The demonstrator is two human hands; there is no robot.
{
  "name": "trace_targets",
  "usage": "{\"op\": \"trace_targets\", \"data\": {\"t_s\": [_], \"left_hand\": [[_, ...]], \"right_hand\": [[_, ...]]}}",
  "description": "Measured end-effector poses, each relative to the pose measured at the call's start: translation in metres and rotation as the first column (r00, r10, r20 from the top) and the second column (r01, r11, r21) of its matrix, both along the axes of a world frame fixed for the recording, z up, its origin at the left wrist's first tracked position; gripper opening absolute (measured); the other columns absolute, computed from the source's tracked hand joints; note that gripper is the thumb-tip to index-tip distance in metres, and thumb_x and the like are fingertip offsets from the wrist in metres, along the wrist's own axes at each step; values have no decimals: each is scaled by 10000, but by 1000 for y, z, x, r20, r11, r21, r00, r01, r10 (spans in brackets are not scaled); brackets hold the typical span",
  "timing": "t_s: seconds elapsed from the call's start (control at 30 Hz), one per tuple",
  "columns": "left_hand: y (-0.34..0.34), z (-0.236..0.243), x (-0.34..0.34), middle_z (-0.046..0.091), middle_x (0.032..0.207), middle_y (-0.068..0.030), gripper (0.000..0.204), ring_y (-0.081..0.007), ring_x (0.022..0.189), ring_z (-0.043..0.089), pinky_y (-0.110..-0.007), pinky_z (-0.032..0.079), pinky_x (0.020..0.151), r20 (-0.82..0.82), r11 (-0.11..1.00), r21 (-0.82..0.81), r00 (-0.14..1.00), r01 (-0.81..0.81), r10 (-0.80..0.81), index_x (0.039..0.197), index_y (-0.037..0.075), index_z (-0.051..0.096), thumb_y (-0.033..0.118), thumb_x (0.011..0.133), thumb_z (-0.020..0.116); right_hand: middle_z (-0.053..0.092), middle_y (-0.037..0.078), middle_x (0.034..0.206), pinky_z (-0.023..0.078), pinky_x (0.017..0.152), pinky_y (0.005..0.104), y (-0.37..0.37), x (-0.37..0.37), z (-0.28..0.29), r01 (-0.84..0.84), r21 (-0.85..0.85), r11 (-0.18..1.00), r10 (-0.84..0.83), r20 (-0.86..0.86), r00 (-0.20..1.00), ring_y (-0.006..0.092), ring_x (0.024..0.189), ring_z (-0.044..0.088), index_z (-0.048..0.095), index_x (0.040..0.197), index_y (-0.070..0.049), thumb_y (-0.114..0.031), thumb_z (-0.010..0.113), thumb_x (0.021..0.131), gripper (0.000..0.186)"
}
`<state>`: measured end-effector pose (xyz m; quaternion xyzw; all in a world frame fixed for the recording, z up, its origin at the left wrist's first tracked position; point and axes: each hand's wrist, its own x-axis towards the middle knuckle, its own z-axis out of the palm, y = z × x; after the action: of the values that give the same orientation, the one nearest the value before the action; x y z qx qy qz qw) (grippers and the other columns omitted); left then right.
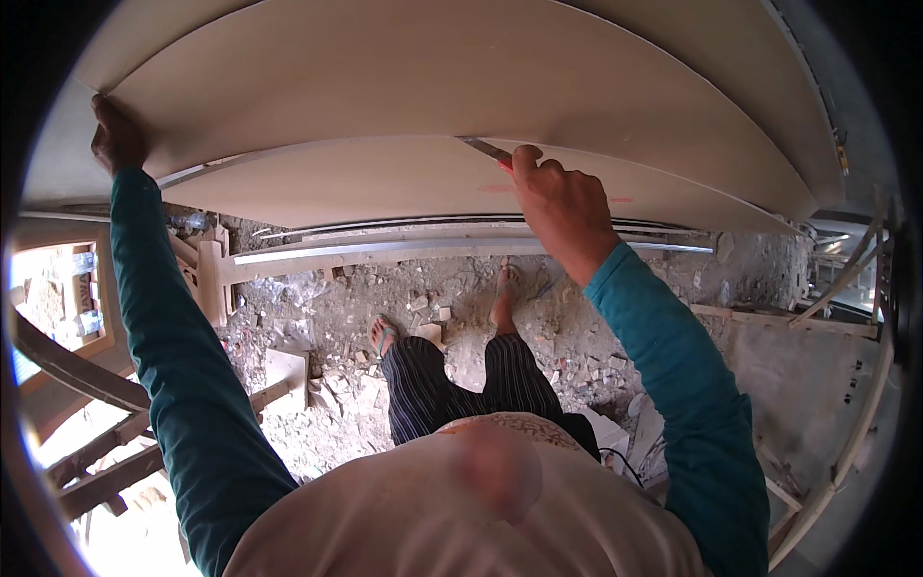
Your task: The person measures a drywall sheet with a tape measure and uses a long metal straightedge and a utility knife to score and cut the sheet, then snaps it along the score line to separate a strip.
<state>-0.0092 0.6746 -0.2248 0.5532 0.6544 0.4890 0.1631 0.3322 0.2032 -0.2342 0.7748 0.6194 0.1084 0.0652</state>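
Note:
Large beige plasterboard sheets stand stacked in front of me, their long edges curving across the view. At the far left my left hand is closed on the end of a sheet, with some fingers hidden behind it. My right hand is closed round the red handle of a knife. Its grey blade points left and lies against the long edge of a sheet, just right of the middle. Faint red marks show on the nearer board face below the blade.
Under the boards lie long metal strips and a wooden rail. Rubble and broken tile pieces cover the floor round my sandalled feet. Wooden beams stand at the lower left beside a bright window; wooden poles are at the right.

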Motion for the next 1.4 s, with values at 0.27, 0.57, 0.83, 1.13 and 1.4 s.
{"op": "trace_targets", "data": {"t_s": [0.27, 0.57, 0.83, 1.13, 1.4], "left_hand": [[-24, 9, 14, 678, 1210, -244, 963, -394, 1172, 604, -470, 425, 1019, 69, 999, 28, 997, 33, -35, 1225, -29, 675, 807, 886, 337], [-1, 3, -1, 681, 1214, -231, 944, -355, 1152, 620, -442, 450, 996, 50, 1000, 10, 999, 16, -17, 1234, -49, 661, 790, 890, 402], [12, -9, -7, 700, 1186, -199, 933, -316, 1077, 649, -407, 482, 957, 110, 999, -7, 993, 54, -53, 1213, -71, 669, 774, 911, 414], [24, -23, -13, 711, 1152, -191, 973, -307, 1084, 645, -431, 490, 954, 236, 999, 34, 971, 39, -46, 1165, -93, 686, 797, 867, 427], [24, -17, -10, 693, 1193, -198, 950, -315, 1083, 645, -425, 495, 952, 224, 999, 30, 974, 31, -37, 1184, -109, 667, 762, 896, 424]], "right_hand": [[660, 121, 637, 568, 480, 361, -1, 3, 2, 9, -46, 999, -10, -34, 999, 266, 550, 703, 557, 1033, 14, -201, 587, 953, 231], [665, 156, 675, 545, 487, 457, -37, 37, -1, 187, -82, 979, -190, -30, 981, 349, 568, 681, 491, 1042, -63, -295, 545, 1008, 240], [665, 152, 699, 554, 506, 438, -69, 75, 2, 209, -82, 974, -208, 29, 978, 344, 594, 690, 491, 1038, -61, -253, 585, 982, 221], [660, 151, 701, 556, 512, 454, -72, 83, -2, 189, -92, 978, -194, -45, 980, 359, 595, 683, 485, 1026, -61, -250, 599, 971, 227], [657, 152, 704, 552, 511, 481, -71, 83, 1, 217, -117, 969, -225, -54, 973, 369, 593, 681, 489, 1035, -53, -255, 609, 967, 244]]}}
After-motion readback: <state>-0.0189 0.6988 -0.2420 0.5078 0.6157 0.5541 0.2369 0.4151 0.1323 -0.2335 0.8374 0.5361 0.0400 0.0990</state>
